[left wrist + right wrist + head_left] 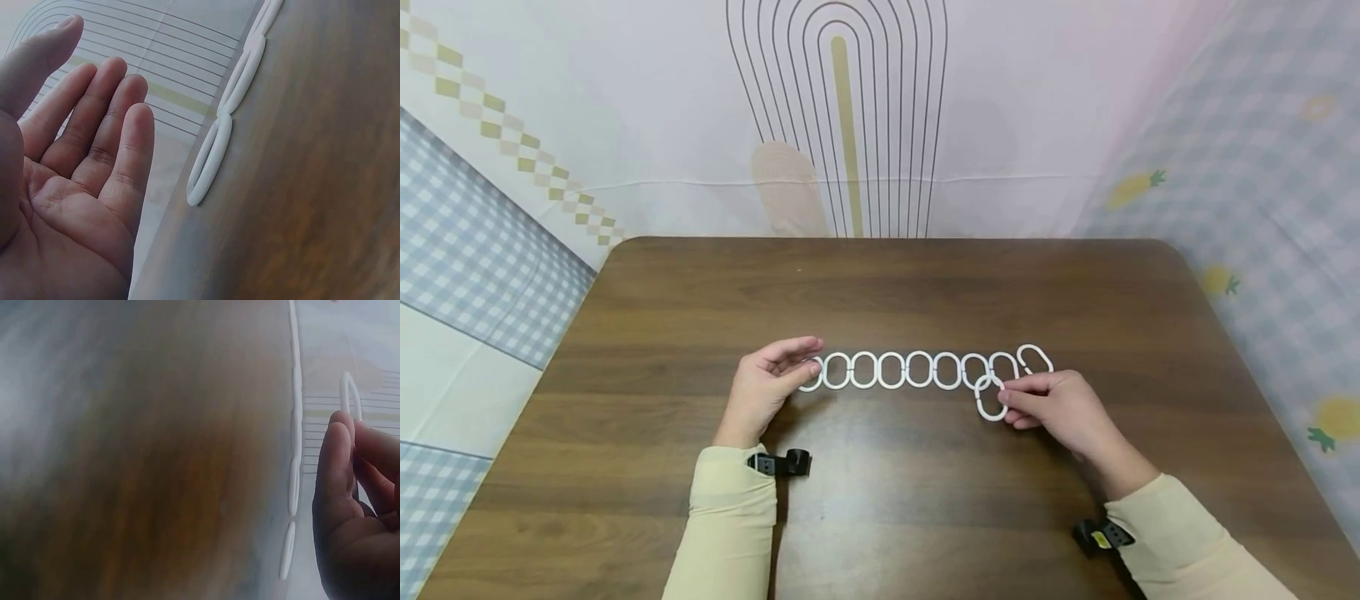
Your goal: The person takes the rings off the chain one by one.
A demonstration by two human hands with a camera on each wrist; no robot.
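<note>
A row of several white oval plastic rings lies side by side across the wooden table; small gaps show in some rims. My right hand pinches one more such ring by its right side, between thumb and fingers. It overlaps the lower edge of the row in the head view, but in the right wrist view the pinched ring stands up off the table. My left hand is at the row's left end, fingers loosely extended, partly covering the last ring. Its palm holds nothing.
A separate tilted ring lies at the right end, just beyond my right fingers. Black wrist straps sit on both sleeves. A patterned cloth hangs behind the table's far edge, and checked cloth hangs along the right.
</note>
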